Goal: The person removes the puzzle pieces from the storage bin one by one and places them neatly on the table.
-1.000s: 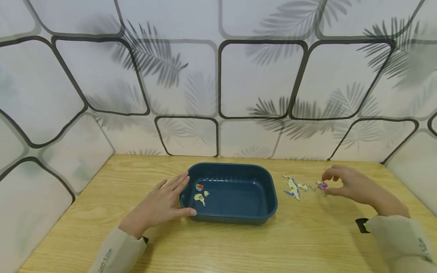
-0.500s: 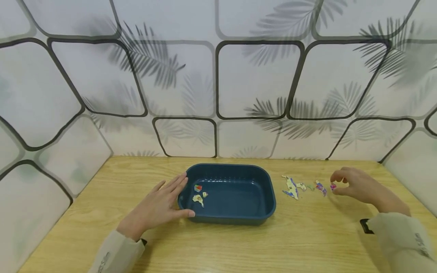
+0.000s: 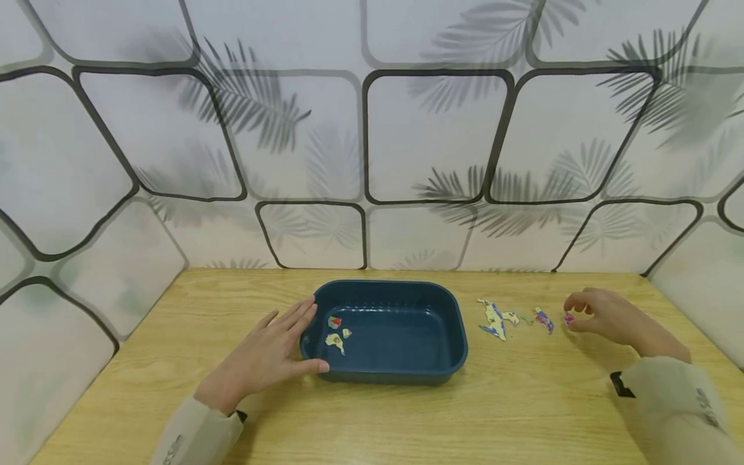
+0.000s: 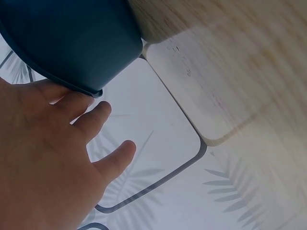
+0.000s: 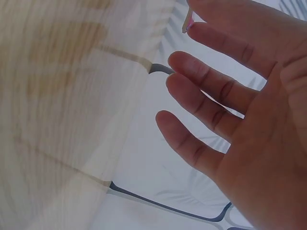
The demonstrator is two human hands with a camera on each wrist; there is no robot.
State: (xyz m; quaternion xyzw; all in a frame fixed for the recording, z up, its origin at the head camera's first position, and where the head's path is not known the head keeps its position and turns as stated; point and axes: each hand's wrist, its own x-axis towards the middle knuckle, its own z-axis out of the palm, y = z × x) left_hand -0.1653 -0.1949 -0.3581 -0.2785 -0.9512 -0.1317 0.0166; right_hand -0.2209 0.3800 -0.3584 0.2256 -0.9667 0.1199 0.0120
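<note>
My right hand (image 3: 604, 318) pinches a small flat pink piece (image 3: 568, 318) between thumb and index finger, close over the table at the right. In the right wrist view the pink piece (image 5: 188, 23) shows a thin pale edge, and the other fingers are spread. Left of this hand lies a blue, red and purple irregular piece (image 3: 544, 320). My left hand (image 3: 261, 361) rests on the left end of a dark blue rectangular tray (image 3: 386, 376), fingers along the rim and thumb at the front edge. Inside the tray lie a red-and-green piece (image 3: 334, 322) and two cream pieces (image 3: 334, 341).
Right of the tray, in a loose row, lie a large cream-and-blue piece (image 3: 494, 319), a smaller cream piece (image 3: 511, 318) and a thin greenish piece (image 3: 527, 320). The wooden table (image 3: 395, 426) meets a patterned wall (image 3: 430, 135) at the back.
My right hand has shifted right with the pink piece, away from the blue, red and purple piece, which stays on the table, then held nearly still. My left hand stays on the tray.
</note>
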